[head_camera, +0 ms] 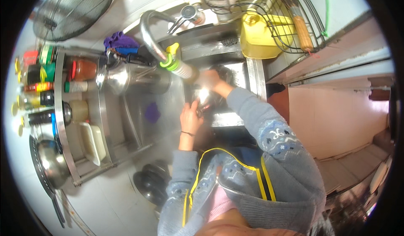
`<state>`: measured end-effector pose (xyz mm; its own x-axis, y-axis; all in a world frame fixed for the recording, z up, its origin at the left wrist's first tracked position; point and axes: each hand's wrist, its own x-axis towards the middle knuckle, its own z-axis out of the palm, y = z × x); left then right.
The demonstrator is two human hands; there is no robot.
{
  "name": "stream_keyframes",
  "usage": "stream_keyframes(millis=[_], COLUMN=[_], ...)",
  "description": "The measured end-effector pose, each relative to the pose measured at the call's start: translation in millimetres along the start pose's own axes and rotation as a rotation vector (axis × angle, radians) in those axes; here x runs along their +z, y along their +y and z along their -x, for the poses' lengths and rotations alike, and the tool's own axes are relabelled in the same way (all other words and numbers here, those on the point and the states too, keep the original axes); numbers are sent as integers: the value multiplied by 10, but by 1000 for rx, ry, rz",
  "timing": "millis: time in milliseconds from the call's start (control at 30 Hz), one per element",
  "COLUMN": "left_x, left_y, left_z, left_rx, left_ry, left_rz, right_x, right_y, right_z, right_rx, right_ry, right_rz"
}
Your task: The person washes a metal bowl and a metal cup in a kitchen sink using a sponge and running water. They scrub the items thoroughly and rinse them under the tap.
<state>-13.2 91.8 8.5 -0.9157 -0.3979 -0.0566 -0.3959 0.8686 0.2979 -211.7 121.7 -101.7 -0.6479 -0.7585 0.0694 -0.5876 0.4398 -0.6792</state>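
A shiny metal vessel is held over the stainless steel sink, under the faucet with its green and white spout end. My left hand grips the vessel's near left edge, fingers on its rim. My right hand is at its far side, just beside the spout end, partly blurred; what its fingers do there is hard to make out. A dark round thing lies in the sink beyond my right hand. Glare and haze hide the vessel's inside.
A yellow plastic jug stands at the sink's back right corner, below a black wire basket. Left of the sink are a metal pot, a purple cloth and a steel rack with bottles and jars.
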Motion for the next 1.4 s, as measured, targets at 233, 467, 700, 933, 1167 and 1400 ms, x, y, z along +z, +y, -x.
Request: stream_keyframes(millis=[233, 467, 700, 933, 1167, 1400], left_x=[128, 105, 94, 75, 80, 25], left_y=[-57, -130, -191, -257, -293, -287], left_z=[145, 173, 242, 225, 180, 136], left_rx=[105, 203, 216, 230, 258, 247], left_ry=[4, -10, -54, -73, -58, -54], left_rz=[-148, -169, -181, -159, -197, -184], right_x=[264, 722, 490, 729, 655, 1313], right_y=[554, 1482, 668, 1536, 1081, 2150], right_z=[-7, -359, -85, -386, -127, -26], right_rx=[-104, 174, -268, 45, -281, 747], right_ry=[-355, -438, -491, -293, -428, 85], right_rz=[-62, -215, -185, 154, -485, -813])
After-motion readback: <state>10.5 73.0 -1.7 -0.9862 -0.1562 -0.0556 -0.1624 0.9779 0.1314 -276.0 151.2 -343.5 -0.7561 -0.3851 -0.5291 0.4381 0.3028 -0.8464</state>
